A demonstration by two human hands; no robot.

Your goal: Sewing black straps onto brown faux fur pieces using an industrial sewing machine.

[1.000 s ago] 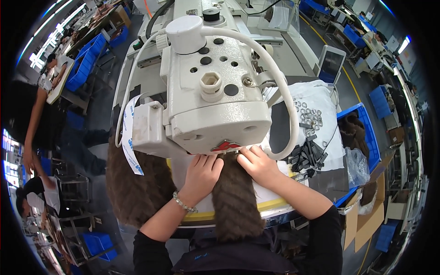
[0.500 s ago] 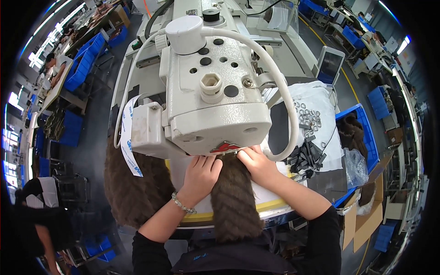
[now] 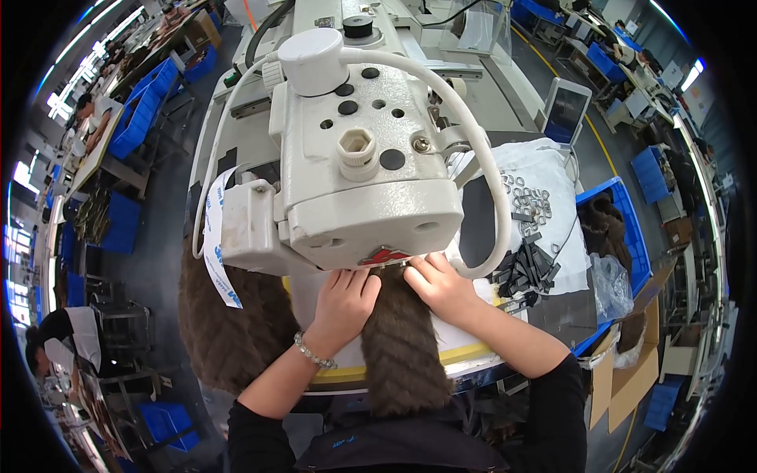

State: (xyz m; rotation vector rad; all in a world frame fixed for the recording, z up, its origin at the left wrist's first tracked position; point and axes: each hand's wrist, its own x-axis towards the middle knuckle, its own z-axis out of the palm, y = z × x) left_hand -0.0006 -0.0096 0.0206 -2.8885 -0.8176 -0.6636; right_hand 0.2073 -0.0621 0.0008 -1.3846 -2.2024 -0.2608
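Observation:
A brown fur strip (image 3: 404, 347) runs from under the white sewing machine head (image 3: 374, 213) down toward my lap. On its left edge, my left hand (image 3: 344, 306) is closed, thumb and fingers pressed together and reaching under the head; a beaded bracelet circles that wrist. My right hand (image 3: 441, 290) presses on the strip's right edge with its fingers bent. The machine head hides the fingertips and the sewing spot. To the left of my left forearm lies a larger heap of brown fur (image 3: 236, 323).
Right of the machine, metal rings (image 3: 532, 197) and black strips (image 3: 527, 268) lie on white sheeting (image 3: 572, 252). Beyond stand a blue bin (image 3: 643, 264) with fur, a cardboard box (image 3: 631, 386) and a small screen (image 3: 566, 112). A white hose (image 3: 481, 142) loops beside the head.
My hands and the fur strip stay almost in place; the right fingers shift slightly to the left. The view moves a little, and a person at the lower left has changed posture.

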